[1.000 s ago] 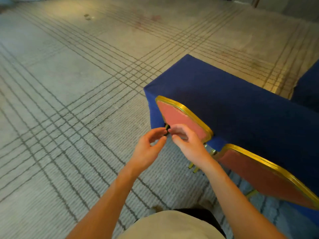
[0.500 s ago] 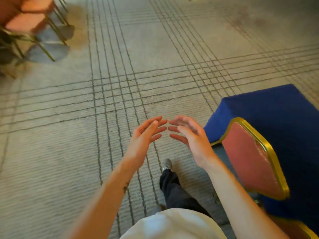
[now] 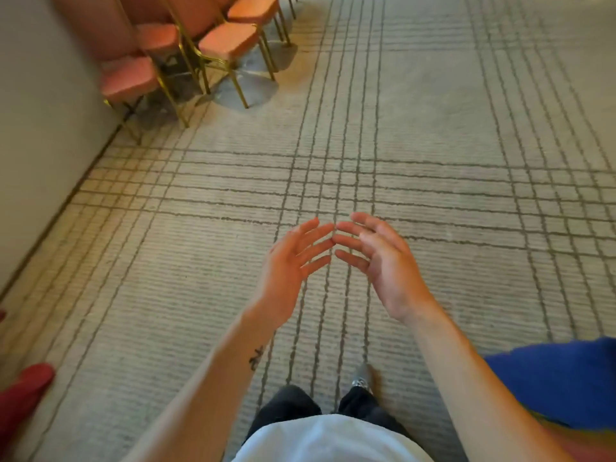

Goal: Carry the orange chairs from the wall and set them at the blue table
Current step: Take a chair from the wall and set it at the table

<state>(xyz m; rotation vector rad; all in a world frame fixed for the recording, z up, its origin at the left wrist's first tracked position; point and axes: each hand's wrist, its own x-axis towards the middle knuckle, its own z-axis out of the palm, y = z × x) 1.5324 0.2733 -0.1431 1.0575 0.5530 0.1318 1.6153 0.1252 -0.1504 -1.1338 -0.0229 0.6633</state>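
View now faces the wall (image 3: 40, 128). The chairs (image 3: 226, 45) stand clustered in the upper left, against the wall and well apart from the person. The table (image 3: 560, 378) shows only as a blue corner at the lower right edge.

Left hand (image 3: 293, 258): released, fingers straight and spread, holds nothing. Right hand (image 3: 383, 265): the same, palm turned inward, empty. Their fingertips nearly meet above the carpet (image 3: 466, 161). One foot is forward between the arms.

Judgement: one placement at the table is finished and the person is heading back for another chair. Several remain at the wall, so the task is partly done.

Against half a second ago: the chair at the table's corner has left the view and the table has slid down to the frame edge. The wall chairs, then blurred at the far upper left, are larger and nearer the centre. The hands keep the same open, near-touching pose. A second ago they were pinched together at a chair back by the table.
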